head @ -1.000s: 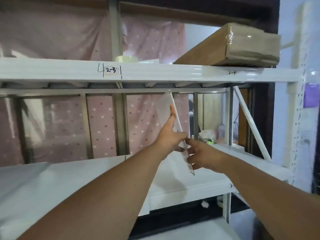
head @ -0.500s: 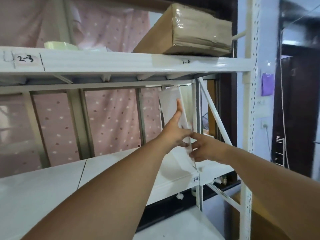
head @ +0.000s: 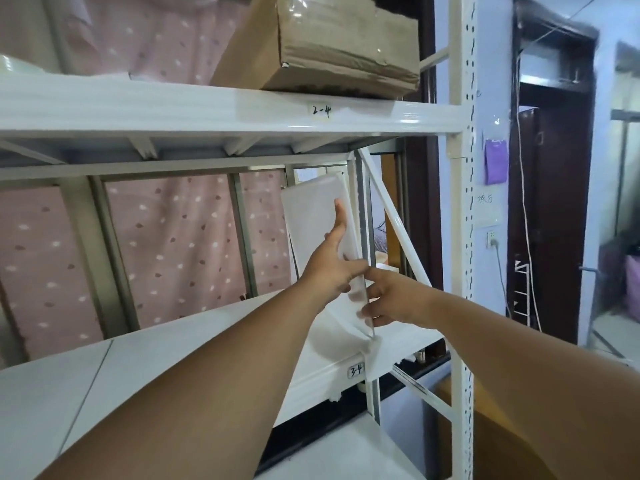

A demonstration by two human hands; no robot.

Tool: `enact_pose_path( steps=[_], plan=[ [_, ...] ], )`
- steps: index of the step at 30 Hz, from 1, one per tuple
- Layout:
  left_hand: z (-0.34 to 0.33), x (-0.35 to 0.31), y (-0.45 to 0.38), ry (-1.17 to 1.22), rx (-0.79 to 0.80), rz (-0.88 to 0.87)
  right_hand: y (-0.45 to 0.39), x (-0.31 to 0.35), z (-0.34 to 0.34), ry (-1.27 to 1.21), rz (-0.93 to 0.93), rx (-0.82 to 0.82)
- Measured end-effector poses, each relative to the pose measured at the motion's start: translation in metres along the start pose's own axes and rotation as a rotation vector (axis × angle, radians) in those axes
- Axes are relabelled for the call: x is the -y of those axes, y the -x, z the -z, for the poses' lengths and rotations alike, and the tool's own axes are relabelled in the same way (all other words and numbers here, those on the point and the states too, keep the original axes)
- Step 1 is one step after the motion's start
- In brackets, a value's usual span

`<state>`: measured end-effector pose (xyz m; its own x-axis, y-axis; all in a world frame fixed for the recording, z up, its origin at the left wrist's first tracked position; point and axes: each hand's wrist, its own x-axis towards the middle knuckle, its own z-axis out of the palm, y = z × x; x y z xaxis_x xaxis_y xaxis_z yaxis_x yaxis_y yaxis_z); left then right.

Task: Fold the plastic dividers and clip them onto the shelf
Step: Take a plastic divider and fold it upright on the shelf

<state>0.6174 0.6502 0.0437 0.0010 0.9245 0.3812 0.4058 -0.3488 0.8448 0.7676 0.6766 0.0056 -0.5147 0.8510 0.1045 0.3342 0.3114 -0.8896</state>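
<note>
A translucent white plastic divider (head: 313,216) stands upright on the white metal shelf (head: 214,355), near its right end by the label "3-4". Its folded lower tab hangs over the shelf's front edge. My left hand (head: 329,268) presses flat against the divider's left face, index finger pointing up and thumb on the panel's front edge. My right hand (head: 391,296) grips the same front edge from the right, just below the left hand, fingers curled around it.
A taped cardboard box (head: 332,46) lies on the upper shelf (head: 207,109) labelled "2-4". A white perforated upright (head: 462,237) and a diagonal brace (head: 391,216) stand right of the divider. Pink dotted cloth (head: 173,244) hangs behind. A doorway opens at the right.
The view has swung right along the shelf. Both hands carried the divider from the shelf's middle toward the right end, and its lower tab now sits over the front edge by the "3-4" label.
</note>
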Motion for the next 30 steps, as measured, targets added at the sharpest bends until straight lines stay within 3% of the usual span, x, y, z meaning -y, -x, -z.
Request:
enact_pose_path(
  steps=[19, 30],
  plan=[
    [-0.016, 0.002, -0.013, 0.062, 0.07, -0.003, -0.009, -0.019, 0.002, 0.002, 0.009, -0.09],
    [-0.021, -0.001, -0.027, -0.023, 0.095, -0.006, -0.012, -0.025, 0.004, -0.057, 0.006, -0.118]
  ],
)
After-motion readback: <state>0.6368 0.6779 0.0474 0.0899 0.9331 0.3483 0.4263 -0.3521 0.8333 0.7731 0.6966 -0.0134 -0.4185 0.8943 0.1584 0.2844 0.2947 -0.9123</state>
